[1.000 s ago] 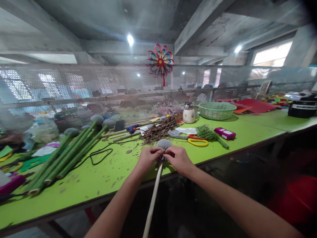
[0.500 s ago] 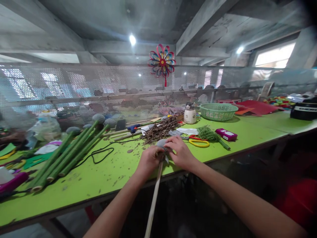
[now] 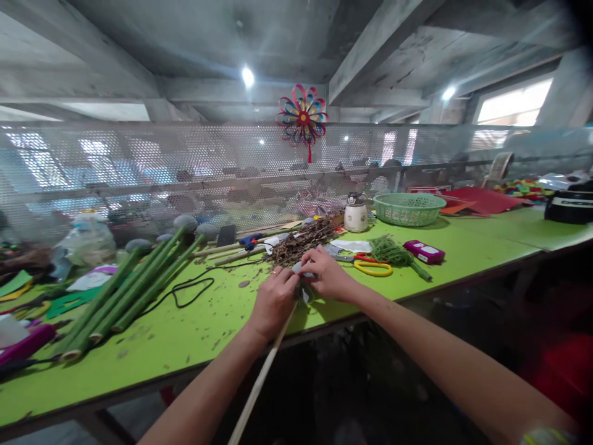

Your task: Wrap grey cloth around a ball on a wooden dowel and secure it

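A pale wooden stick (image 3: 263, 378) slants from below the table edge up to a rounded grey cloth-like head (image 3: 299, 268). My left hand (image 3: 277, 299) is closed around the spot where head and stick meet. From the other side my right hand (image 3: 328, 275) pinches the grey head, its fingers bent over it and hiding most of it. A loose grey flap (image 3: 304, 296) hangs below the fingers. Just behind my hands lies a heap of dry brown twigs (image 3: 301, 241); yellow-and-red-handled scissors (image 3: 373, 267) are to the right of them.
Green-wrapped stalks with grey heads (image 3: 124, 295) lie at left, beside a black cord (image 3: 192, 290). To the right are green string (image 3: 388, 249), a purple box (image 3: 424, 252), a white bottle (image 3: 355, 216) and a green basket (image 3: 408, 210). A perforated metal screen (image 3: 222, 167) stands behind the table.
My right hand has shifted left and up over the grey head, covering more of it. The stick's lower end has swung left. My left hand has turned over the joint.
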Available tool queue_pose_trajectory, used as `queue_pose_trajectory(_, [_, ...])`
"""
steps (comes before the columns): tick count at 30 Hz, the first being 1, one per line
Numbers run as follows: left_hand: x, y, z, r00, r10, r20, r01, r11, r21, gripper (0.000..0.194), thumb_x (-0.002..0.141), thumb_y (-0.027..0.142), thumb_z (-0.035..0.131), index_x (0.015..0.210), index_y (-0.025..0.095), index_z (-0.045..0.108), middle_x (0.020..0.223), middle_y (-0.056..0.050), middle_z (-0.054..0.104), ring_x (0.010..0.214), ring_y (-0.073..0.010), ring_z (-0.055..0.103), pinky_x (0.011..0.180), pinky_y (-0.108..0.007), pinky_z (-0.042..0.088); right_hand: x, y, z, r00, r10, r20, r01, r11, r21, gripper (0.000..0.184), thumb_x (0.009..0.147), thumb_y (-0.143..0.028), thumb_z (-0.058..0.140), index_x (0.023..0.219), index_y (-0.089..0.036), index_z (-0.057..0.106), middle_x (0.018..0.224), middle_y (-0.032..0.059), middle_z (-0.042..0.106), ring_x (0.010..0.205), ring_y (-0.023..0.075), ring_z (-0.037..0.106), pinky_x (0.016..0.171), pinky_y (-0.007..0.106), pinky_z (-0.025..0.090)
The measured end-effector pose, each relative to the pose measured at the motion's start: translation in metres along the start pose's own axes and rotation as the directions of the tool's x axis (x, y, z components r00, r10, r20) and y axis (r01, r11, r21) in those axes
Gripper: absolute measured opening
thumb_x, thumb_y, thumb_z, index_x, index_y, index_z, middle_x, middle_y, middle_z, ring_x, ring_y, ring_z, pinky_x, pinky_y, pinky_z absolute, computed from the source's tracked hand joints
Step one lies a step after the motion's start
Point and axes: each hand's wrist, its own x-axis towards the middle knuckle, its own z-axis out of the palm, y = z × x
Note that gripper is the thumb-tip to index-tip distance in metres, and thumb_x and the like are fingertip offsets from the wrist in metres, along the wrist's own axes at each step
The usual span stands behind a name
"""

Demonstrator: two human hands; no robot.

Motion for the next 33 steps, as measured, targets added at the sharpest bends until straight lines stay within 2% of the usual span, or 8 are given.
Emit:
queue_pose_trajectory(10, [0.000,-0.002,0.001,0.990,0.108,-0.092,-0.108,0.994,0.007,0.018,0.088,0.014,0.045,0.081,0.016,0.061,0.083,-0.007,0.058,0.078,-0.0189,0.047,0.073,-0.032,0.044,0.011,0.004,-0.010,0.992,-0.049,0.114,0.039,0.996,0.086,0.010,0.071,-0.012,0.072,0.076,-0.021,0.072,0.090,0.0044,0.053,0.088,0.0187,0.045,0.082,0.036,0.040])
queue_pose_trajectory(14, [-0.001,-0.001,0.001,0.992,0.057,-0.117,-0.067,0.994,-0.083,0.020,0.088,0.013,0.044,0.083,0.017,0.063,0.082,-0.007,0.059,0.079,-0.0184,0.048,0.075,-0.032,0.044,0.012,0.007,-0.009,0.994,-0.065,0.088,0.053,0.989,0.137,0.011,0.069,-0.009,0.073,0.073,-0.019,0.071,0.090,0.0037,0.057,0.088,0.0178,0.048,0.085,0.038,0.040])
queue_pose_trajectory(17, [-0.001,-0.003,0.003,0.988,-0.054,-0.146,0.016,0.970,-0.244,0.020,0.087,0.015,0.047,0.081,0.018,0.066,0.081,-0.007,0.061,0.078,-0.0180,0.051,0.073,-0.031,0.044,0.010,0.007,-0.010,0.997,-0.037,0.065,0.025,0.984,0.175,0.013,0.070,-0.004,0.069,0.072,-0.017,0.070,0.091,0.0043,0.060,0.090,0.0175,0.051,0.084,0.036,0.042])
queue_pose_trajectory(19, [-0.001,-0.006,0.005,0.975,-0.187,-0.120,0.119,0.895,-0.431,0.017,0.085,0.017,0.052,0.080,0.019,0.068,0.081,-0.006,0.062,0.078,-0.0172,0.054,0.071,-0.030,0.045,0.008,0.007,-0.013,0.998,-0.025,0.055,0.013,0.979,0.204,0.016,0.070,-0.001,0.066,0.072,-0.017,0.070,0.091,0.0047,0.062,0.089,0.0169,0.053,0.083,0.034,0.043])
queue_pose_trajectory(22, [-0.001,-0.011,0.008,0.913,-0.404,0.061,0.329,0.638,-0.696,0.011,0.078,0.020,0.059,0.076,0.018,0.069,0.076,-0.005,0.064,0.072,-0.0160,0.058,0.065,-0.026,0.046,0.003,0.004,-0.015,0.999,-0.025,0.039,0.017,0.978,0.209,0.016,0.069,0.000,0.066,0.070,-0.016,0.069,0.091,0.0054,0.063,0.088,0.0172,0.054,0.081,0.033,0.044])
queue_pose_trajectory(26, [0.001,-0.016,0.007,0.802,-0.512,0.307,0.517,0.339,-0.786,0.013,0.070,0.029,0.065,0.066,0.016,0.067,0.061,-0.001,0.061,0.055,-0.0125,0.052,0.054,-0.023,0.041,-0.008,-0.005,-0.018,1.000,-0.020,-0.005,0.021,0.990,0.137,0.015,0.073,-0.002,0.063,0.066,-0.015,0.065,0.099,0.0078,0.061,0.095,0.0197,0.051,0.085,0.037,0.043])
queue_pose_trajectory(30, [0.003,-0.020,0.005,0.737,-0.530,0.419,0.587,0.196,-0.785,0.021,0.064,0.035,0.068,0.061,0.015,0.062,0.054,0.002,0.057,0.049,-0.0107,0.047,0.051,-0.023,0.039,-0.021,-0.015,-0.023,0.998,-0.039,-0.052,0.041,0.998,0.053,0.016,0.079,-0.003,0.055,0.069,-0.015,0.060,0.111,0.0107,0.057,0.103,0.0234,0.045,0.090,0.044,0.040])
queue_pose_trajectory(33, [0.002,-0.023,0.006,0.703,-0.546,0.456,0.625,0.169,-0.762,0.023,0.062,0.036,0.068,0.057,0.016,0.059,0.051,0.003,0.055,0.047,-0.0104,0.045,0.049,-0.023,0.037,-0.034,-0.019,-0.025,0.997,-0.031,-0.067,0.032,0.999,0.011,0.018,0.080,-0.002,0.050,0.071,-0.016,0.056,0.108,0.0119,0.056,0.100,0.0243,0.045,0.088,0.044,0.040])
